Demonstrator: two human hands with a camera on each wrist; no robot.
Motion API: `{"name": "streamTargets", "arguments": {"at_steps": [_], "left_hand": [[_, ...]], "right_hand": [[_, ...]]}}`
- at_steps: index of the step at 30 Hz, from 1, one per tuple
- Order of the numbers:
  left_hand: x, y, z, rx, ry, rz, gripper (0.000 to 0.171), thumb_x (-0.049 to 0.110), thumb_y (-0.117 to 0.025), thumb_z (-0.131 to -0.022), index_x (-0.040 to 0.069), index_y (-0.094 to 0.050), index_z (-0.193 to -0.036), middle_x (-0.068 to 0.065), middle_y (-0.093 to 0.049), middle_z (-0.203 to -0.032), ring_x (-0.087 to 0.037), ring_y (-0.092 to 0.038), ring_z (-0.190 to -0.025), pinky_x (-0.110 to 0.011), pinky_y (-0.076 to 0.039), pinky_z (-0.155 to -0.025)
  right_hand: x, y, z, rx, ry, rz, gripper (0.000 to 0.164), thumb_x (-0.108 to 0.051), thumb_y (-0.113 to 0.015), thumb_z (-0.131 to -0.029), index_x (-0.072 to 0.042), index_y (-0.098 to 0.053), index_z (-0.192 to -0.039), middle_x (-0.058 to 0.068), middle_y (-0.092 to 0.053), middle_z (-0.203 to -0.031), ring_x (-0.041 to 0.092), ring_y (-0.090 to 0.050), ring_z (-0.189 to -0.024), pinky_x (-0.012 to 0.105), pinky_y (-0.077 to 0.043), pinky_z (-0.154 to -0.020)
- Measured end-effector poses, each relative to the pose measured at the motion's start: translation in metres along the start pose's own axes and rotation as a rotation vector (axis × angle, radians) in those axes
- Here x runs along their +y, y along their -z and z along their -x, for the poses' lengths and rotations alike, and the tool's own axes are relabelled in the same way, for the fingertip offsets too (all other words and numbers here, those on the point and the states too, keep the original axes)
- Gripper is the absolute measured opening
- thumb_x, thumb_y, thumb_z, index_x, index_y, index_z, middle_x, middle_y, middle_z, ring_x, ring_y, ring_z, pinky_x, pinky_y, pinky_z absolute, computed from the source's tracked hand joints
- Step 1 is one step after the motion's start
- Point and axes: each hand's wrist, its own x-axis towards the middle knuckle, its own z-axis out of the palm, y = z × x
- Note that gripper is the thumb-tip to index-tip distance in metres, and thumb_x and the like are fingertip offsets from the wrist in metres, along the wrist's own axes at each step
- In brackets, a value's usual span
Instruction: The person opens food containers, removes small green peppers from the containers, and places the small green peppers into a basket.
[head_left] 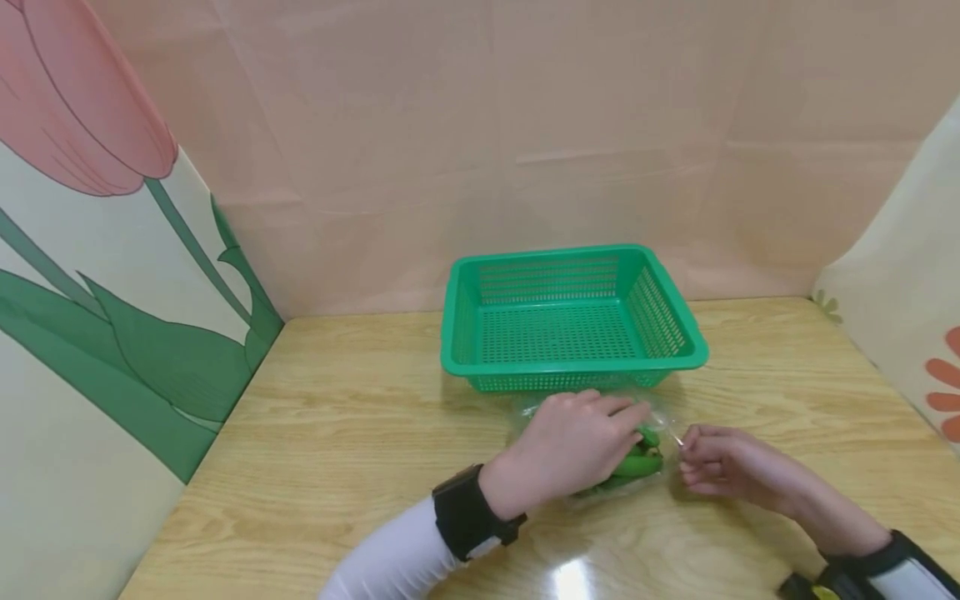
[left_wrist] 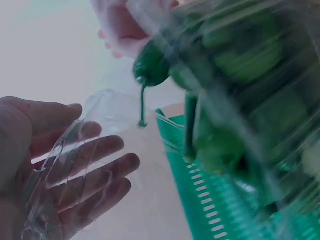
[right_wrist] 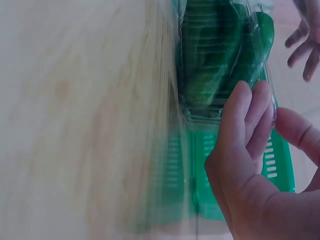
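Note:
Green peppers (head_left: 637, 465) lie in a clear plastic box (right_wrist: 200, 112) on the table, just in front of the green basket. My left hand (head_left: 573, 446) is over the box and hides much of it. In the left wrist view its fingers are spread, with a clear, crinkled plastic piece (left_wrist: 107, 107) lying across them; whether this is a lid or a wrap I cannot tell. One pepper (left_wrist: 151, 65) shows its long stem at the box's edge. My right hand (head_left: 738, 467) pinches the box's rim between thumb and fingers at the right side.
A green perforated basket (head_left: 573, 367) stands behind the box, with nothing seen inside. The wooden table (head_left: 315, 442) reaches back to a pinkish cloth backdrop (head_left: 375, 167). Panels with printed flowers border the left and right sides.

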Motion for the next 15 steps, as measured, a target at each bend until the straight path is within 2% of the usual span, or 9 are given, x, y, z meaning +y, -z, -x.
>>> {"name": "streamTargets", "arguments": {"at_steps": [5,12,15], "left_hand": [[-0.004,0.012,-0.006,-0.002,0.045,0.005,0.027,0.035,-0.055,-0.095,0.024,-0.065,-0.118,0.011,-0.071,-0.107,-0.001,-0.066,-0.073,-0.009,-0.046,-0.047],[-0.008,0.025,-0.013,-0.1,0.041,0.033,0.024,0.037,-0.054,-0.096,0.022,-0.063,-0.113,0.014,-0.069,-0.089,0.002,-0.056,-0.058,-0.008,-0.031,-0.037],[-0.008,0.028,-0.015,-0.113,0.041,0.035,0.023,0.037,-0.053,-0.096,0.022,-0.063,-0.109,0.015,-0.066,-0.082,0.003,-0.051,-0.054,-0.008,-0.029,-0.035]], "right_hand": [[0.0,0.01,0.005,-0.042,0.013,-0.011,0.028,-0.002,-0.032,-0.097,-0.015,-0.057,-0.1,-0.003,-0.065,-0.097,0.011,-0.064,-0.091,0.032,-0.055,-0.091],[0.001,0.025,0.012,-0.109,0.003,-0.061,0.032,-0.001,-0.027,-0.099,-0.014,-0.056,-0.104,-0.003,-0.064,-0.099,0.011,-0.062,-0.092,0.032,-0.054,-0.093],[0.002,0.03,0.014,-0.129,0.002,-0.065,0.034,-0.001,-0.026,-0.099,-0.014,-0.057,-0.104,-0.004,-0.064,-0.098,0.01,-0.062,-0.092,0.031,-0.054,-0.093]]}}
